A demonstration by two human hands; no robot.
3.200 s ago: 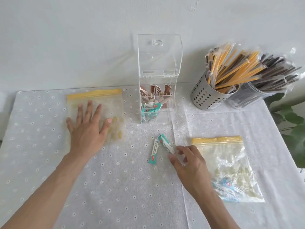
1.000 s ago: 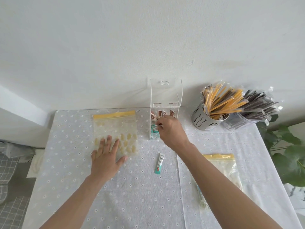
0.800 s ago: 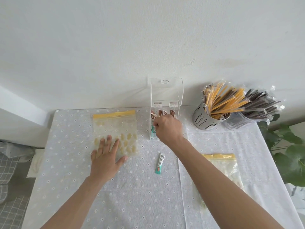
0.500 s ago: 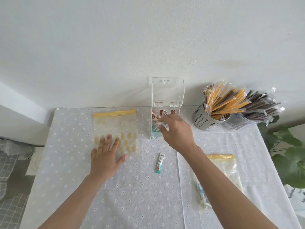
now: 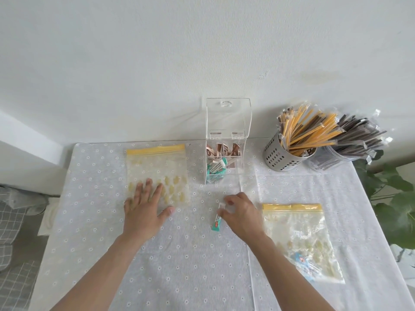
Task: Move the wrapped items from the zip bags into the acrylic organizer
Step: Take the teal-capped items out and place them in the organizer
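The clear acrylic organizer (image 5: 228,122) stands at the back of the table with its lid up. It holds brown packets (image 5: 222,151) above teal packets (image 5: 215,170). My left hand (image 5: 143,212) lies flat, fingers spread, on the near edge of the left zip bag (image 5: 157,167), which holds small yellow pieces. One teal wrapped packet (image 5: 216,224) lies on the cloth in front of the organizer. My right hand (image 5: 242,216) pinches its white upper end between thumb and forefinger. The right zip bag (image 5: 296,230) lies just right of that hand, with yellow pieces and blue wrappers inside.
A perforated metal cup (image 5: 283,158) full of wrapped yellow and brown sticks stands right of the organizer. A clear holder of dark wrapped sticks (image 5: 350,140) sits behind it. A leafy plant (image 5: 395,203) hangs past the table's right edge. The wall is close behind.
My right hand dropped a teal packet into the organizer, then drew back toward me and closed on the packet left on the cloth. My left hand stayed on the left bag.
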